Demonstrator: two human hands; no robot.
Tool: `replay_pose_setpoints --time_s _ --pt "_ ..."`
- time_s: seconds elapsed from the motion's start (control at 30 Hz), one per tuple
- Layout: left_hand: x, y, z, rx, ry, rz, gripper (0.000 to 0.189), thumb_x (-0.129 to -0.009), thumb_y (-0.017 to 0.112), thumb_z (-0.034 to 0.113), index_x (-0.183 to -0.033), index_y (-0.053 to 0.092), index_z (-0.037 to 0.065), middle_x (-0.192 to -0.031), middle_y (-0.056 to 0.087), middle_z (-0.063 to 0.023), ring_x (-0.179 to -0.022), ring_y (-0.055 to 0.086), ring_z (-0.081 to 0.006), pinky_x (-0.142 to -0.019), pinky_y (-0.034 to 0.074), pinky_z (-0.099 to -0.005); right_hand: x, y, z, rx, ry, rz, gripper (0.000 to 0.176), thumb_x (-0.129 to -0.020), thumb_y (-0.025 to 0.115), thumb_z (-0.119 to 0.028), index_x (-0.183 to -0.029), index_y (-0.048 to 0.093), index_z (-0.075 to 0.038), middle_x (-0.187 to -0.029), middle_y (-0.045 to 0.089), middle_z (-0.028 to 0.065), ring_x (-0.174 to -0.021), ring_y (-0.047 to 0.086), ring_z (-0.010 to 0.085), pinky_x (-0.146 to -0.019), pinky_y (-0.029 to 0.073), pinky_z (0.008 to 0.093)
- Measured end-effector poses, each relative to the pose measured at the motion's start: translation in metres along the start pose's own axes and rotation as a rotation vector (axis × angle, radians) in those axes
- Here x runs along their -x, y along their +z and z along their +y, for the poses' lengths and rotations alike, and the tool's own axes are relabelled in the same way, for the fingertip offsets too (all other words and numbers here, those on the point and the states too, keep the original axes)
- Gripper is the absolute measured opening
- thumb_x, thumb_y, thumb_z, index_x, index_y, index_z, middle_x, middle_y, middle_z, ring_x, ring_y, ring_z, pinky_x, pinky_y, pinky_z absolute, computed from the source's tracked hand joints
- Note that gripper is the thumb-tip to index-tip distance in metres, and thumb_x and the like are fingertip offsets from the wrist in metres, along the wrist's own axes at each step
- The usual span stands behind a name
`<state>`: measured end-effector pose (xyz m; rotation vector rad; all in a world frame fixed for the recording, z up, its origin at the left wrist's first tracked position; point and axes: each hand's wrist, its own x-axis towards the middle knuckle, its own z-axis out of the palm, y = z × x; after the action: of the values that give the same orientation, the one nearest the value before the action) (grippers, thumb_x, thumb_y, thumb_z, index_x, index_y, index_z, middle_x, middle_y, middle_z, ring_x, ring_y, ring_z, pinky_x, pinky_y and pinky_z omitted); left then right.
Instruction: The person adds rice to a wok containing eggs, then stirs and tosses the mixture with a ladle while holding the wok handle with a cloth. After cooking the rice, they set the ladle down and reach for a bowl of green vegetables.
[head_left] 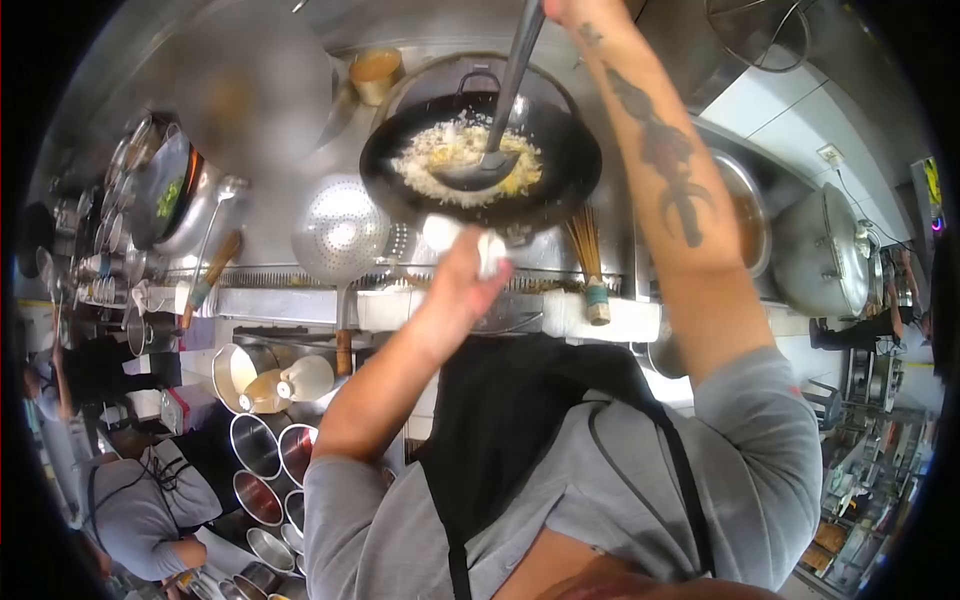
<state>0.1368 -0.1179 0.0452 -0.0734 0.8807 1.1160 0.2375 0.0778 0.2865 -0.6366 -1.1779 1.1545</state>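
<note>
Fried rice with yellow egg bits (420,165) lies in a black wok (375,170) on the stove. My left hand (465,275) is closed around a folded white cloth (440,232), pressed against the near rim of the wok; the handle beneath it is hidden. At the top edge of the view, my right hand (578,8), partly cut off, grips the upper end of a long metal ladle (515,75). The ladle's head rests tilted in the middle of the rice.
Left of the wok sits a perforated strainer (343,225). A bamboo brush (590,265) lies at the near right. A tan container (376,75) stands behind. Several metal pots (256,445) are at the lower left, near a co-worker (150,500). A large lidded pot (825,250) stands right.
</note>
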Motion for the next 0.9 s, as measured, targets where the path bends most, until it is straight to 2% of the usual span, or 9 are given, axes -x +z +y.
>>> replay_pose_setpoints --time_s 0.13,0.23,0.37,0.43,0.57,0.63,0.77,0.83,0.9 --pt "-0.024 -0.043 -0.037 -0.13 0.016 0.138 0.015 -0.092 0.052 0.022 -0.102 0.052 0.012 -0.089 0.058 -0.0044 -0.078 0.056 -0.0169 -0.052 0.046 -0.0285 0.019 -0.024 0.104 0.361 -0.081 0.143 0.021 -0.088 0.056 -0.014 -0.069 0.049 -0.008 -0.051 0.047 0.0024 -0.038 0.045 0.013 -0.036 0.036 0.0298" --pt "-0.036 -0.103 -0.077 -0.174 -0.102 0.002 0.018 -0.092 0.051 0.026 -0.104 0.053 0.013 -0.092 0.058 -0.0031 -0.081 0.056 -0.0165 -0.054 0.047 -0.0285 0.014 -0.017 0.057 0.102 -0.137 0.053 0.02 -0.089 0.06 -0.016 -0.073 0.051 -0.008 -0.053 0.049 0.0011 -0.039 0.045 0.0112 -0.037 0.037 0.027" --pt "-0.051 -0.049 -0.028 -0.132 0.101 0.153 0.014 -0.093 0.049 0.025 -0.1 0.055 0.014 -0.085 0.059 -0.0019 -0.074 0.055 -0.0162 -0.052 0.044 -0.0266 0.026 0.004 -0.054 0.122 -0.323 0.148 0.02 -0.087 0.062 -0.013 -0.073 0.048 -0.009 -0.054 0.046 -0.0014 -0.039 0.042 0.0068 -0.034 0.034 0.0221" --pt "-0.091 -0.048 0.004 -0.096 0.051 -0.021 0.012 -0.093 0.049 0.022 -0.099 0.054 0.013 -0.085 0.059 -0.0021 -0.071 0.054 -0.0156 -0.051 0.042 -0.0268 0.018 -0.007 -0.067 0.041 -0.427 0.04 0.02 -0.088 0.062 -0.015 -0.074 0.048 -0.009 -0.055 0.046 -0.0007 -0.04 0.042 0.0094 -0.035 0.035 0.0253" --pt "-0.119 -0.045 0.005 -0.136 0.061 0.082 0.013 -0.09 0.054 0.022 -0.092 0.054 0.009 -0.082 0.058 -0.005 -0.067 0.056 -0.0171 -0.047 0.045 -0.0276 0.009 -0.032 0.018 0.131 -0.429 -0.058 0.022 -0.088 0.057 -0.009 -0.068 0.051 -0.003 -0.058 0.05 0.0052 -0.046 0.049 0.0136 -0.045 0.042 0.0303" --pt "-0.127 -0.054 0.003 -0.089 0.063 0.056 0.016 -0.088 0.055 0.021 -0.098 0.055 0.009 -0.083 0.058 -0.0063 -0.072 0.057 -0.0192 -0.051 0.047 -0.0308 -0.014 -0.039 0.142 0.319 -0.093 0.061 0.022 -0.082 0.07 -0.021 -0.073 0.059 -0.003 -0.056 0.057 0.0049 -0.045 0.052 0.0122 -0.042 0.041 0.0267" --pt "-0.114 -0.041 0.007 -0.081 0.076 0.085 0.019 -0.086 0.057 0.02 -0.101 0.056 0.008 -0.086 0.059 -0.0077 -0.079 0.057 -0.0214 -0.056 0.048 -0.0344 -0.034 -0.019 0.112 0.103 -0.161 0.195 0.025 -0.086 0.065 -0.015 -0.069 0.05 -0.005 -0.056 0.047 0.0012 -0.044 0.045 0.0099 -0.043 0.039 0.0261" --pt "-0.114 -0.043 0.005 -0.083 0.071 0.097 0.019 -0.086 0.057 0.021 -0.1 0.057 0.008 -0.086 0.059 -0.0078 -0.079 0.057 -0.0213 -0.055 0.048 -0.0345 -0.029 -0.014 0.084 -0.072 -0.297 -0.004 0.027 -0.088 0.062 -0.016 -0.067 0.048 -0.006 -0.055 0.044 -0.0001 -0.043 0.042 0.0092 -0.042 0.037 0.0255" --pt "-0.116 -0.038 0.006 -0.09 0.069 0.13 0.018 -0.085 0.058 0.021 -0.098 0.057 0.008 -0.085 0.059 -0.0074 -0.076 0.057 -0.0204 -0.054 0.047 -0.0336 -0.022 -0.017 0.119 0.036 -0.264 -0.117 0.025 -0.088 0.058 -0.011 -0.068 0.045 -0.007 -0.054 0.042 0.0003 -0.042 0.04 0.0099 -0.042 0.035 0.0277"
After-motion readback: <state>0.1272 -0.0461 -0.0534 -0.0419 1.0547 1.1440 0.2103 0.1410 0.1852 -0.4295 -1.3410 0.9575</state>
